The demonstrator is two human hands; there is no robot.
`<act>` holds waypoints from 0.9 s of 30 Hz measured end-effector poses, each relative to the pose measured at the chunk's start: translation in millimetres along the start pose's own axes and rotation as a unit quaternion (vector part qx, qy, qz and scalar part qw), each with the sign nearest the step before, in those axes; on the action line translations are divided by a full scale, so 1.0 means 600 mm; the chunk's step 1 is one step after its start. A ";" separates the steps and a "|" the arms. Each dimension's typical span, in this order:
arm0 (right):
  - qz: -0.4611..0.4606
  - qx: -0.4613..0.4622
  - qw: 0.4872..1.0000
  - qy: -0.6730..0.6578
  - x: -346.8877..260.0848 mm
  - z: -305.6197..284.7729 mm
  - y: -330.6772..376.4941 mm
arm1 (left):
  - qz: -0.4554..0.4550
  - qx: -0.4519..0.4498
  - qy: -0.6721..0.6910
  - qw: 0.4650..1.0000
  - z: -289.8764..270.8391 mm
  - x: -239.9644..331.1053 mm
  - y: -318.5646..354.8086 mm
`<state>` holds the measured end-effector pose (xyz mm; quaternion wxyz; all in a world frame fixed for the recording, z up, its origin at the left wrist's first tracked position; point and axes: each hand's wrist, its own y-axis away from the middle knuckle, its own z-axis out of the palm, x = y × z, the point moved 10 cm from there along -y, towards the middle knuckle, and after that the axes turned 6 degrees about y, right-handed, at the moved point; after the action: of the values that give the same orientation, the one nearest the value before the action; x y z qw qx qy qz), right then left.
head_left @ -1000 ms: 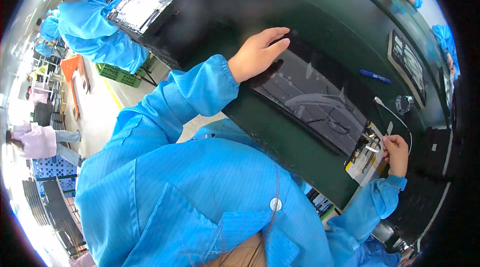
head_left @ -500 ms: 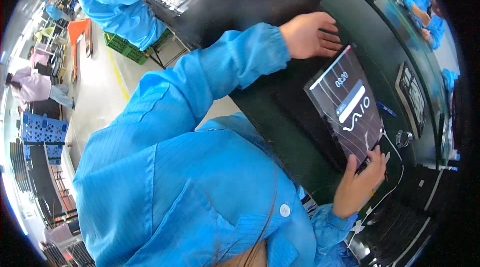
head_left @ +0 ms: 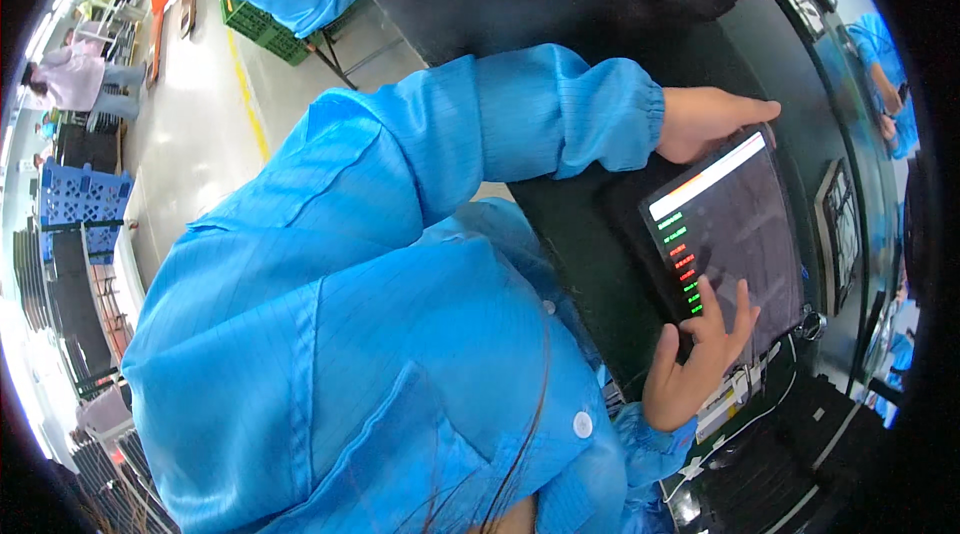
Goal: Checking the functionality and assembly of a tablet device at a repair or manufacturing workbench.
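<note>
A thin dark tablet [head_left: 745,224] sits at the right over the dark green worktable [head_left: 575,264]. Its lit screen carries a white bar along one edge and a column of small green and red lines. My left hand [head_left: 705,122] closes on the tablet's far upper edge, thumb reaching along the corner; its other fingers are largely hidden. Over the opposite end of the screen, my right hand [head_left: 695,359] has its fingers spread, the fingertips at or just above the glass beside the coloured lines. I cannot tell whether they touch. Both arms wear blue sleeves.
Beyond the tablet lies a dark-framed panel [head_left: 835,229], with a small metal ring-like item [head_left: 808,324] near the tablet's corner. A white cable [head_left: 745,426] curves by my right wrist. A green crate [head_left: 265,32] and a blue crate [head_left: 85,196] stand left; blue-clad co-workers sit nearby.
My left hand has come from beside the tablet to grip its edge. My right hand has moved from its lower end onto the screen side. The display switched to coloured lines; the view shifted.
</note>
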<state>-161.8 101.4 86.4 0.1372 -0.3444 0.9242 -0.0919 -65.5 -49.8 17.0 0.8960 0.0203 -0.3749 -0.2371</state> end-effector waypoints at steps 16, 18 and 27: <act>-0.030 -0.009 0.997 0.074 -0.015 -0.016 -0.040 | 0.128 0.073 -0.334 0.931 -0.030 0.025 -0.006; -0.025 0.001 0.997 0.070 -0.014 -0.028 -0.050 | 0.067 0.092 -0.286 0.951 -0.032 0.010 -0.005; -0.050 0.033 0.993 0.104 0.006 -0.044 -0.111 | 0.191 0.045 -0.225 0.954 -0.033 0.031 -0.011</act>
<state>-132.2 51.2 127.9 0.0465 -0.3735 0.9117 -0.1649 -43.3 -66.8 13.5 0.8149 -0.0651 -0.5744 -0.0424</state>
